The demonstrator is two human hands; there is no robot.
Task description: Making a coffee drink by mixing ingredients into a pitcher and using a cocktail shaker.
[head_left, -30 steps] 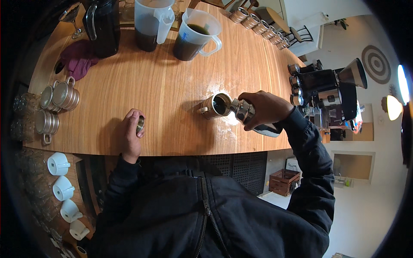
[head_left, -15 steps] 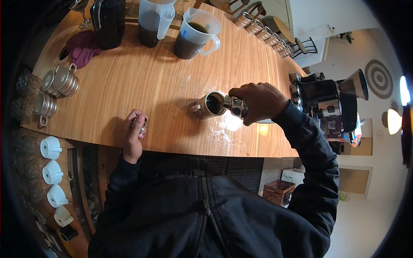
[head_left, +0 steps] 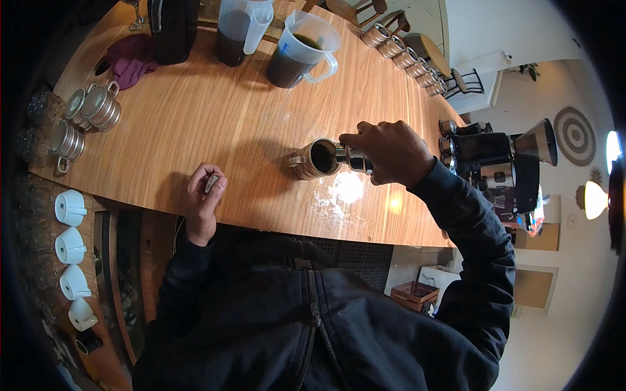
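Observation:
My right hand (head_left: 394,153) is closed around a shiny metal shaker (head_left: 355,159), tipped on its side with its narrow end at a ribbed metal mug's rim. That mug (head_left: 305,166) sits on the wooden table, handle toward the left, with dark liquid inside; a stream from the shaker cannot be made out. My left hand (head_left: 203,195) hovers at the table's near edge, its fingers pinching a small shiny metal cap (head_left: 212,182). Most of the shaker's body is hidden under my right hand.
Clear plastic jugs (head_left: 297,62) of dark liquid and a black container (head_left: 173,29) stand at the back, beside a purple cloth (head_left: 130,58). More metal mugs (head_left: 101,107) are at left. Several metal cans (head_left: 391,47) line the far right edge near a coffee grinder (head_left: 505,153). White cups (head_left: 70,208) sit lower left.
My right hand and the shaker have shifted slightly up and left, the shaker staying tipped at the mug. My left hand has turned a little, showing more of the cap.

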